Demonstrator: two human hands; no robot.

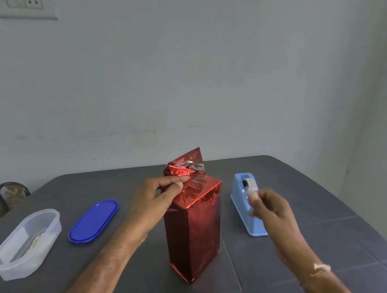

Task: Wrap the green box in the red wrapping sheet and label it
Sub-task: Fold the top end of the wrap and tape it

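Head view: A tall box [194, 234], covered on every visible side by a red metallic wrapping sheet [200, 194], stands upright at the middle of a dark grey surface [106, 280]. At its top the sheet is only partly folded, and a flap with a silver underside sticks up at the far edge. The left hand [153, 200] reaches in from the near left. Its grip is closed on the crumpled foil at the box's top left corner, thumb and forefinger pinching the fold. The right hand [272, 209], blurred, hangs just right of the box and apart from it, in front of a light blue plastic tape dispenser [240, 204] that sits on the surface. Its fingers are curled, with something pale at the fingertips; whether that grip holds anything cannot be told. Well left of the box lie a blue oval plastic lid [93, 221] and, farther left, a clear oval plastic container [25, 244] holding small items too faint to identify. A white switch plate [25, 7] is on the far wall.
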